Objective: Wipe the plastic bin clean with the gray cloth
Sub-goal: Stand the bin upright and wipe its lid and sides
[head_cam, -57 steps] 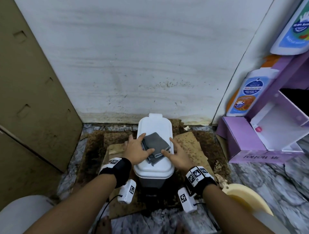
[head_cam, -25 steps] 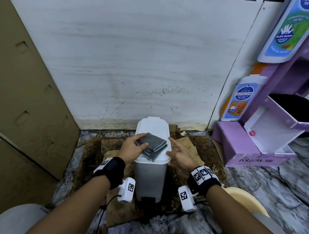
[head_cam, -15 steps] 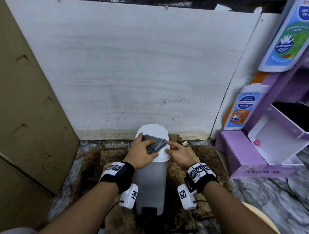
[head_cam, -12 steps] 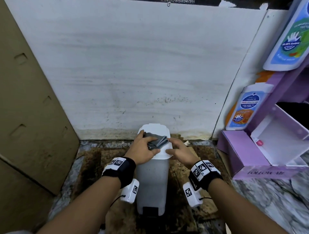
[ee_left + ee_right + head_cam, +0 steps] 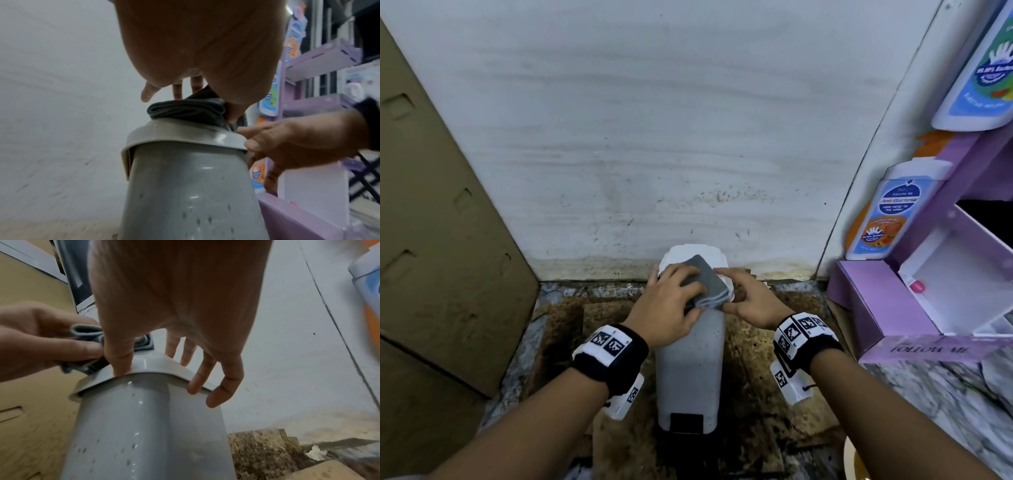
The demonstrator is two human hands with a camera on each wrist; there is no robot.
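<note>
A slim grey plastic bin [image 5: 690, 363] with a white lid [image 5: 717, 262] stands on the floor against the wall. The folded gray cloth [image 5: 705, 277] lies on the lid. My left hand [image 5: 671, 303] covers the cloth's near left part, with its thumb pinching the folded edge. In the left wrist view the cloth [image 5: 185, 108] sits bunched under that thumb on the lid [image 5: 180, 135]. My right hand [image 5: 748, 299] rests on the lid's right rim. In the right wrist view its thumb and nearly straight fingers [image 5: 216, 378] lie over the rim, beside the cloth [image 5: 86, 332].
A brown cardboard panel [image 5: 431, 240] leans close on the left. A purple display stand [image 5: 876, 308] with wash bottles [image 5: 887, 212] crowds the right. The white wall [image 5: 654, 137] is right behind the bin. Stained cardboard [image 5: 774, 377] covers the floor; the bin's black pedal [image 5: 686, 423] faces me.
My view has dropped lower, so the bin's front now shows. The left hand has closed on the cloth and shifted it toward the lid's right side. The right hand has come onto the lid's rim.
</note>
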